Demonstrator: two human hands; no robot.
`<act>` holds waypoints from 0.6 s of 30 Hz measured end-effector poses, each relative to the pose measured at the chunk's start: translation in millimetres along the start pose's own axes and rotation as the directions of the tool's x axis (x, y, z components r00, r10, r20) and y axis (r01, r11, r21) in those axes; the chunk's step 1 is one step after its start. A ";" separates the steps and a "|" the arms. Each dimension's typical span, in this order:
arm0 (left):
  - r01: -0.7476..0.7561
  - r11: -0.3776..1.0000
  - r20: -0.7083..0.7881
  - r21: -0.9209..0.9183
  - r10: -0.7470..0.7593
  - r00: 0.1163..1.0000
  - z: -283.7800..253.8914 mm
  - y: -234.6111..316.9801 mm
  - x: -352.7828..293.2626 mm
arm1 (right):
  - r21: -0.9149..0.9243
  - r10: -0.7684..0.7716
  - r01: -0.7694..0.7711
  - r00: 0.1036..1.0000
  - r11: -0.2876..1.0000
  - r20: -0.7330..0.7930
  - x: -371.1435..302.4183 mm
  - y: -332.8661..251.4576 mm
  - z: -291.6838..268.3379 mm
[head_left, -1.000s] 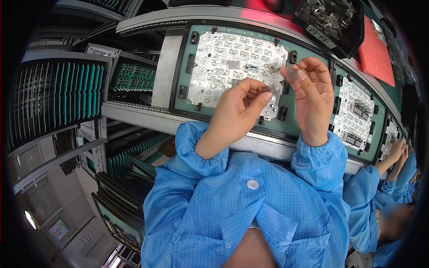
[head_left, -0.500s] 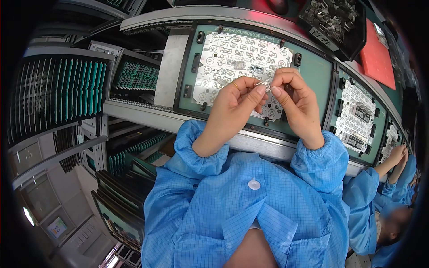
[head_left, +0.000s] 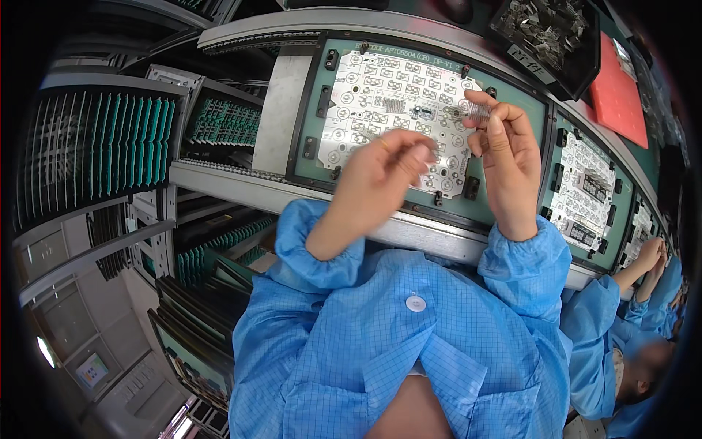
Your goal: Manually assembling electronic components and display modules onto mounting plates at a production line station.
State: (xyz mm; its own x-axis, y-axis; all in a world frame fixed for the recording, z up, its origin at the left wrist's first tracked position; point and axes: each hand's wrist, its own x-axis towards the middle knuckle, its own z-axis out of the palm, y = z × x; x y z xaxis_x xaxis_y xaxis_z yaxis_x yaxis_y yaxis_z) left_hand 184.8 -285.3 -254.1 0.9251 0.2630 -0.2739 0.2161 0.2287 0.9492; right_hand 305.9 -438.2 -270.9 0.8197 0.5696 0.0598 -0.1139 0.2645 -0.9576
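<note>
My right hand (head_left: 510, 150) is closed, pinching a small silvery comb-like metal strip (head_left: 477, 111) with many fine teeth over the right part of a white circuit board (head_left: 398, 102). The board lies flat in a green fixture plate (head_left: 311, 117) with black clamps around it. Low over the board's lower middle is my left hand (head_left: 384, 175), blurred by motion. Its thumb and fingers are drawn together, and a small greyish bit shows at their tips, too smeared to name. The two hands are apart.
A black bin (head_left: 545, 44) full of metal comb pieces stands at the far right, beside a red-orange pad (head_left: 618, 95). More fixtures with boards (head_left: 581, 194) continue rightward along a metal rail. A co-worker's hands (head_left: 651, 256) work there. Racks of green boards (head_left: 102, 150) stand left.
My hands, together at the metal strip before, have separated. The right has risen to the upper right with a comb-like strip; the left has drawn slightly down and left.
</note>
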 end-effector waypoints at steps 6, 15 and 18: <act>-0.128 0.978 -0.048 0.166 0.138 0.989 -63.0 33.9 26.5 | 0.033 0.211 -0.215 0.972 0.976 0.104 -2.6 -1.9 6.0; -0.137 0.861 0.129 0.490 0.083 0.988 -99.6 59.2 101.4 | -0.079 0.200 -0.192 0.973 0.978 0.113 -7.4 2.8 14.2; -0.194 0.864 0.124 0.464 0.153 0.980 -98.4 45.1 120.2 | -0.191 0.166 -0.137 0.976 0.972 0.140 -9.3 5.9 14.9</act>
State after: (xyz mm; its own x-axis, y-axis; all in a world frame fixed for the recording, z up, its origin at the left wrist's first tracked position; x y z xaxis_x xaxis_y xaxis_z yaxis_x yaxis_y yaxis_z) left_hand 275.0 -151.2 -259.5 0.9787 0.1770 -0.1039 0.1525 -0.2882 0.9454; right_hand 289.2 -430.3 -272.9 0.7027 0.7089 -0.0606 -0.1158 0.0298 -0.9928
